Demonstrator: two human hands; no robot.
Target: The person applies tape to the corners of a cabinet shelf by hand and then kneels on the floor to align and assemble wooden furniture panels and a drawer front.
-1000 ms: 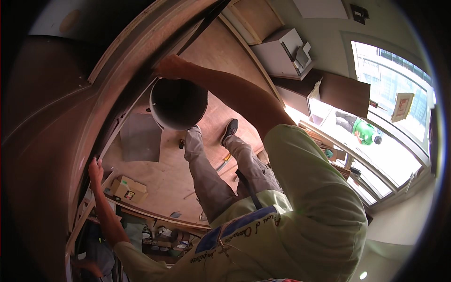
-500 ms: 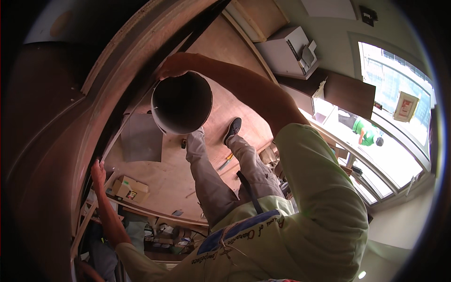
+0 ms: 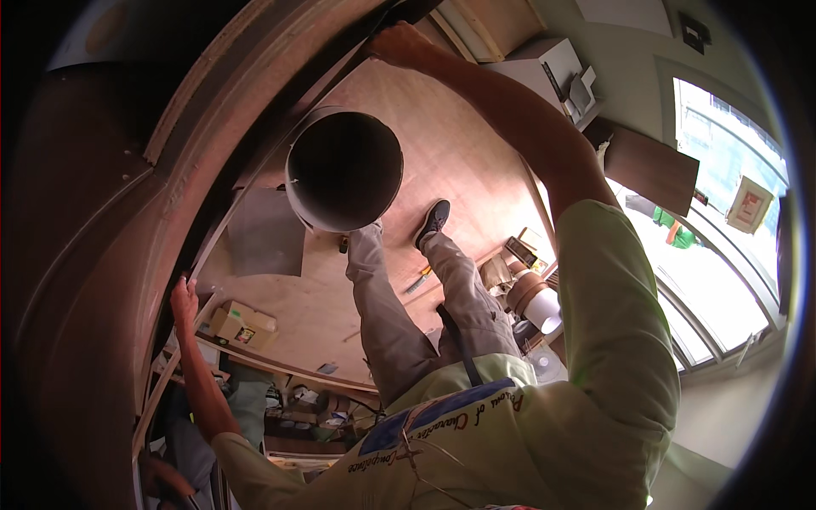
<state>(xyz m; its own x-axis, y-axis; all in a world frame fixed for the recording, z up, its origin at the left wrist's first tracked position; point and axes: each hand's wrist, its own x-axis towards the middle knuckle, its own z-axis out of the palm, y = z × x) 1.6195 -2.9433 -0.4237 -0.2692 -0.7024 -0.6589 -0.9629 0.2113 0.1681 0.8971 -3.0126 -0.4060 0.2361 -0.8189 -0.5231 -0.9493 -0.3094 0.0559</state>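
Note:
My left hand (image 3: pixel 184 299) is at the lower left, its fingers closed on the lower stretch of a thin, long strip (image 3: pixel 228 217) beside the dark edge of a curved wooden frame (image 3: pixel 200 161). Farther up, my right hand (image 3: pixel 398 44) reaches to the top of the same edge, fingers closed around the strip there; its fingertips are partly hidden. Between my hands, close to the strip, a grey thin-walled tube or roll (image 3: pixel 344 170) shows its dark round opening. Whether the tube is joined to the strip I cannot tell.
On the wooden floor (image 3: pixel 323 293) lie a grey sheet (image 3: pixel 268 231), an opened cardboard box (image 3: pixel 242 327) and a yellow-handled tool (image 3: pixel 419 279). White and brown rolls (image 3: pixel 534 297) stand to the right. Another person (image 3: pixel 174 484) is at lower left; one in green (image 3: pixel 676 229) is beyond the window.
My right hand has moved up and to the right along the frame edge, away from the tube. My left hand stays near the same spot. The view has shifted slightly.

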